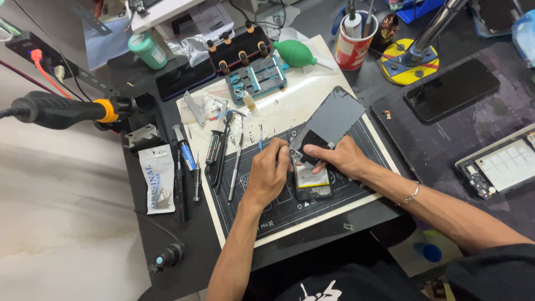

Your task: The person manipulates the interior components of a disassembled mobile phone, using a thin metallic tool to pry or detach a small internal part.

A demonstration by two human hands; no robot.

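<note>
An opened phone body [312, 181] with its pale battery showing lies on the dark repair mat [290, 206]. Its dark screen panel [330, 118] is lifted and tilted up toward the back right. My left hand [268, 173] pinches a thin tool at the phone's upper left corner, where the panel meets the body. My right hand [337, 157] rests on the phone's top edge, fingers pressing on the body just under the raised panel. What lies beneath the fingers is hidden.
Tweezers, screwdrivers [186, 155] and a pry tool lie left of the mat. A blue-grey phone jig [257, 79], green air blower [295, 53] and red cup [353, 45] stand behind. A hot-air handle [58, 110] sits far left; another phone [451, 89] and an opened device [501, 166] lie right.
</note>
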